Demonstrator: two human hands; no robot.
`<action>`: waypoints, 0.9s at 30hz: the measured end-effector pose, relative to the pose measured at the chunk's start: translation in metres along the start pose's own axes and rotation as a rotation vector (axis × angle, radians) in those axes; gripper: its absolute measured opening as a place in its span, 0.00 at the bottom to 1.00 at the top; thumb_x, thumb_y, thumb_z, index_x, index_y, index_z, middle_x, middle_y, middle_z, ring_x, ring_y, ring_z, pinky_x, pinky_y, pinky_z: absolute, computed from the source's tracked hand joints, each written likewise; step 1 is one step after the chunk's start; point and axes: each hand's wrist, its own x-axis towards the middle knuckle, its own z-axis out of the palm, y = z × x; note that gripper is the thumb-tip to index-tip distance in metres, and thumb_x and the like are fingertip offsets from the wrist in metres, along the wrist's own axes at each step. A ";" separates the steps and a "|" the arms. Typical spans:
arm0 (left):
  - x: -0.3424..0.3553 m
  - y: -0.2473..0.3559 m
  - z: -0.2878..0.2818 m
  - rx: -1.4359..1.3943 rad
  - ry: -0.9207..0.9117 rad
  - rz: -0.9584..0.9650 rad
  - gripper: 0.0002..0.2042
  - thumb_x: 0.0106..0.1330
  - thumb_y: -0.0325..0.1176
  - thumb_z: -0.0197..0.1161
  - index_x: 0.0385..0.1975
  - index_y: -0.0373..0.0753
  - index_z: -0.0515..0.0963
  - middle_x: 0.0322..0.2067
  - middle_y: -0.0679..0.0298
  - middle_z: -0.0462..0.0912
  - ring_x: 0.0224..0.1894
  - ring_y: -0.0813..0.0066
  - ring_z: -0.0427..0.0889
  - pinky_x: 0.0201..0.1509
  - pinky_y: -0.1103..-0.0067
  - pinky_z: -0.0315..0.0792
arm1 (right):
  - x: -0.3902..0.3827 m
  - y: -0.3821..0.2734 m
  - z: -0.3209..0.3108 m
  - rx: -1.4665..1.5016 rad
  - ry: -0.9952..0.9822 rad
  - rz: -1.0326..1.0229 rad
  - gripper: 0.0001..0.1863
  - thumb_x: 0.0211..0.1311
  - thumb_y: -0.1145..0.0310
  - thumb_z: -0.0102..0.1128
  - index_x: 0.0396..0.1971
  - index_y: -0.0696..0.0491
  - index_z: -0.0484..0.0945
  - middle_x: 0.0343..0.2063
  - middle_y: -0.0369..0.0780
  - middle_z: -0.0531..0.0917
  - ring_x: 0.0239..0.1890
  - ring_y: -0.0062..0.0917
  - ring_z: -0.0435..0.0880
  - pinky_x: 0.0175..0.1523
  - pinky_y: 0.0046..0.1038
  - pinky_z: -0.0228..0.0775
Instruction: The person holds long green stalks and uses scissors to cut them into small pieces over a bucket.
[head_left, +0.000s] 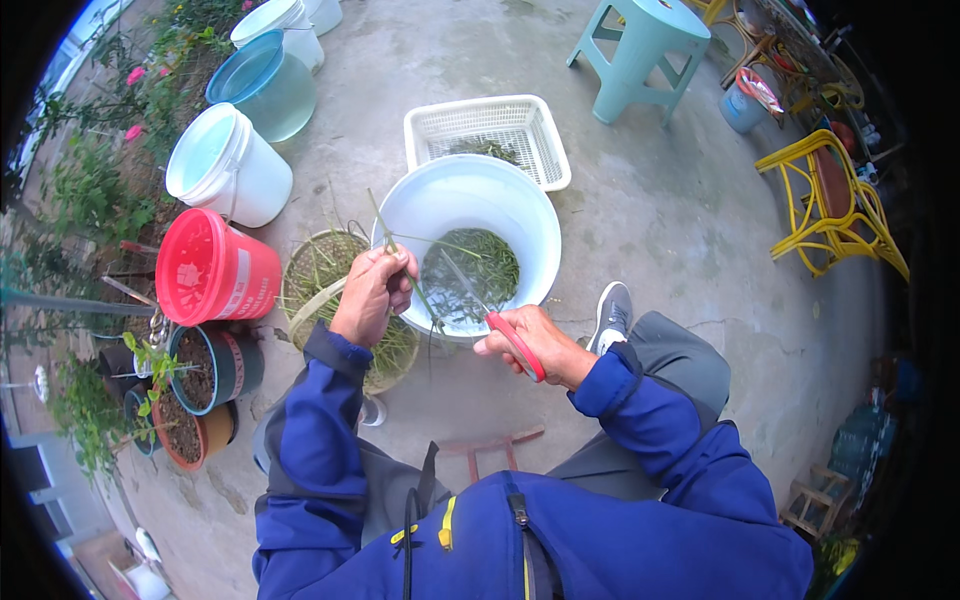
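My left hand grips a bunch of long green stalks above the near left rim of a large white bucket. My right hand holds red-handled scissors, their blades pointing toward the stalks over the bucket. Cut green pieces float in water inside the bucket. A round woven basket with more green stalks lies under my left forearm, left of the bucket.
A white slotted crate with some greens stands behind the bucket. A red bucket, two white buckets and a blue tub line the left, with potted plants below. A teal stool and yellow chair stand behind right.
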 end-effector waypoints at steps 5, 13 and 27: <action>0.001 -0.004 0.004 0.029 -0.054 -0.026 0.11 0.70 0.35 0.54 0.27 0.38 0.73 0.17 0.71 0.68 0.15 0.85 0.62 0.20 0.85 0.57 | 0.004 0.002 -0.003 0.057 0.004 -0.028 0.17 0.56 0.60 0.70 0.18 0.55 0.76 0.12 0.31 0.69 0.13 0.15 0.66 0.18 0.23 0.57; -0.002 -0.005 0.008 0.061 -0.106 -0.055 0.10 0.69 0.36 0.54 0.26 0.38 0.73 0.16 0.73 0.67 0.15 0.85 0.62 0.20 0.85 0.56 | 0.007 0.003 -0.003 0.098 0.012 -0.011 0.18 0.56 0.61 0.69 0.16 0.54 0.74 0.12 0.31 0.69 0.12 0.15 0.66 0.18 0.23 0.56; 0.002 -0.019 0.014 0.137 -0.051 -0.088 0.10 0.70 0.36 0.53 0.27 0.40 0.72 0.16 0.73 0.66 0.16 0.86 0.61 0.20 0.86 0.55 | 0.014 0.011 -0.006 0.005 0.069 -0.015 0.18 0.54 0.61 0.69 0.16 0.58 0.76 0.10 0.34 0.71 0.11 0.18 0.70 0.16 0.26 0.58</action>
